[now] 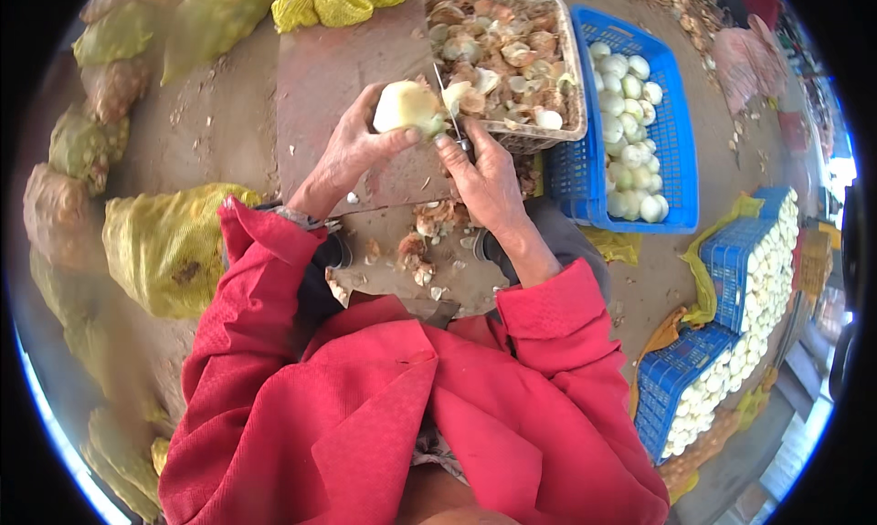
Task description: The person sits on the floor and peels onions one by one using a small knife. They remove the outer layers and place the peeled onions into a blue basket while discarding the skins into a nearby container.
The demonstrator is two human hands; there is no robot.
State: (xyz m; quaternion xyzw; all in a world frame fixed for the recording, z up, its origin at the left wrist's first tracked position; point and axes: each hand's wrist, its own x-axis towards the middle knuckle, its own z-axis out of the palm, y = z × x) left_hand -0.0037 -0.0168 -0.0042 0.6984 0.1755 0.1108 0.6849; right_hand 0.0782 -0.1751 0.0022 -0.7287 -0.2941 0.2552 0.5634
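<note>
My left hand (359, 141) is wrapped round a pale, peeled onion (402, 107), holding it above the brown board. In my right hand (484, 169) is a knife (445, 89), its thin blade pointing away from me beside the onion's right side. The knife's handle is mostly hidden by my fingers. A piece of skin or a cut layer (464, 99) shows just right of the blade, over the peel-filled crate; I cannot tell whether it touches the knife. Both hands are close together, the right thumb near the onion's lower end.
A whitish crate (574, 68) full of onion skins stands ahead, right of the brown board (320, 96). Beside it is a blue crate (681, 141) of peeled onions. More filled blue crates (662, 388) stand at the right. Yellow mesh sacks (169, 251) line the left; peel scraps (416, 251) lie between my feet.
</note>
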